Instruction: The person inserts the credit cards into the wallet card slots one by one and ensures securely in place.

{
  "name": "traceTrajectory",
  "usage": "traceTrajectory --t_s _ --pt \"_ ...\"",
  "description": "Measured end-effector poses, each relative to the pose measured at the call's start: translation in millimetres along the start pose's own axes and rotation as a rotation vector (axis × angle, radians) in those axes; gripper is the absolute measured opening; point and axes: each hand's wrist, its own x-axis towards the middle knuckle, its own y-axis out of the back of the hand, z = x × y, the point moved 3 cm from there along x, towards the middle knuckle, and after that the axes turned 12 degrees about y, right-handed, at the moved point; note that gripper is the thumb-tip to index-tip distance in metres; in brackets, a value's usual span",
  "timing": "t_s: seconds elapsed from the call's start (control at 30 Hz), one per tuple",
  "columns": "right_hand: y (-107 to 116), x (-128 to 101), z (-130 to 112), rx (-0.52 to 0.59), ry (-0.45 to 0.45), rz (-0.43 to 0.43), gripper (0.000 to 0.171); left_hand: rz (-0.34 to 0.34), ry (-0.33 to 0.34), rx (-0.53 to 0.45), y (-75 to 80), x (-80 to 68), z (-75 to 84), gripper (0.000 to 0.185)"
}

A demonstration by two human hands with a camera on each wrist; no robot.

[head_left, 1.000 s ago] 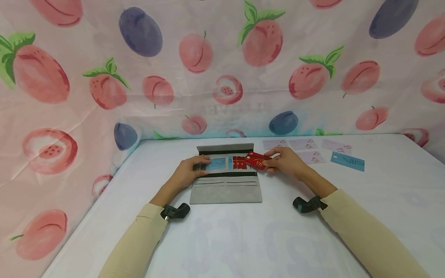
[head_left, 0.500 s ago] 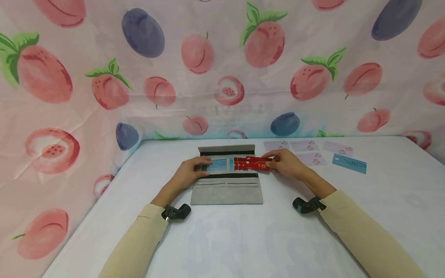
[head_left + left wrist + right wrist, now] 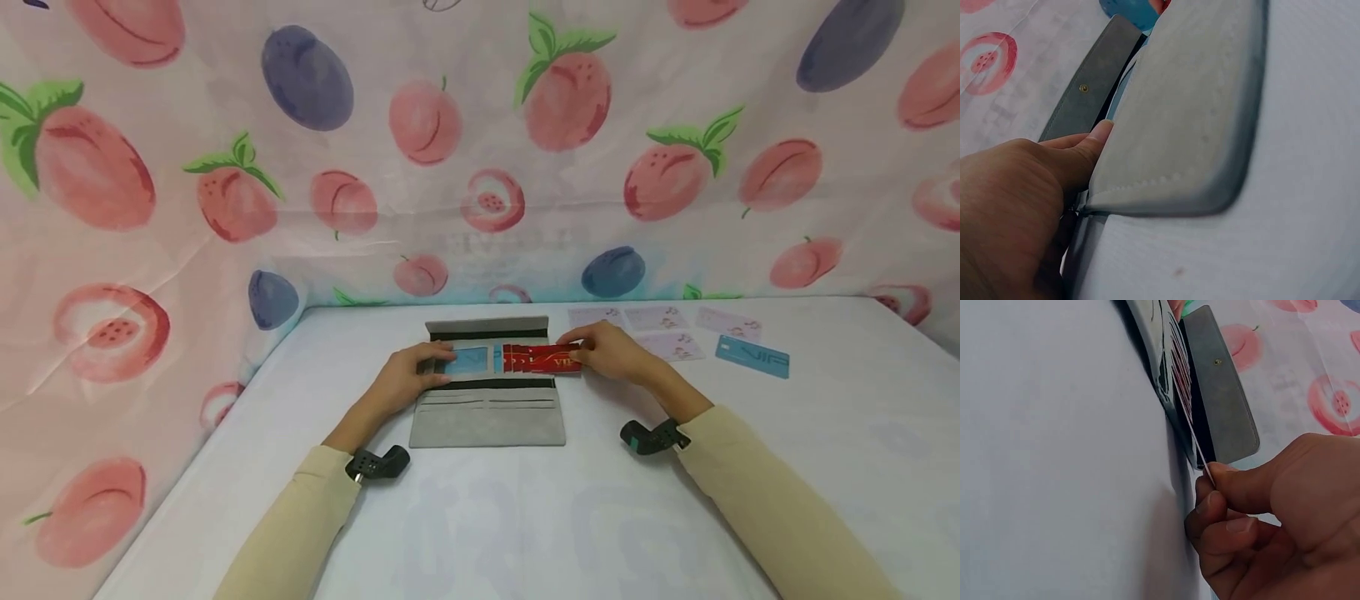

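A grey wallet lies unfolded on the white table, its flap raised at the back. My left hand grips its left edge; the left wrist view shows the thumb against the wallet's inner side. My right hand pinches the right end of a red VIP card. That card lies level over the wallet's right half, in line with several overlapping red cards in the slots. Seen edge-on in the right wrist view, the card runs from the thumb and forefinger to the slots. A blue card shows in the left window.
To the right, a blue VIP card lies on the table. Several pale pink cards are spread behind my right hand. A fruit-printed curtain hangs at the table's back edge.
The red card has turned from tilted to level and lined up with the red cards in the slots. My right hand moved slightly with it; the left hand kept its hold.
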Motion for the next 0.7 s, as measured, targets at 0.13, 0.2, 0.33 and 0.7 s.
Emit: traceTrajectory --t_s 0.13,0.2,0.33,0.7 --pt "-3 2 0 0.002 -0.005 0.019 0.03 -0.002 -0.003 -0.002 -0.3 -1.3 -0.1 0.036" --pt "-5 3 -1 0.0 -0.008 0.035 0.029 -0.002 -0.003 -0.003 -0.2 -1.1 -0.3 0.036" --pt "-8 4 -4 0.008 -0.004 0.059 0.03 0.006 0.004 -0.001 0.3 -0.7 -1.2 0.036" --pt "-11 2 -1 0.065 -0.126 0.074 0.04 0.004 -0.001 0.004 1.1 -0.7 0.8 0.035"
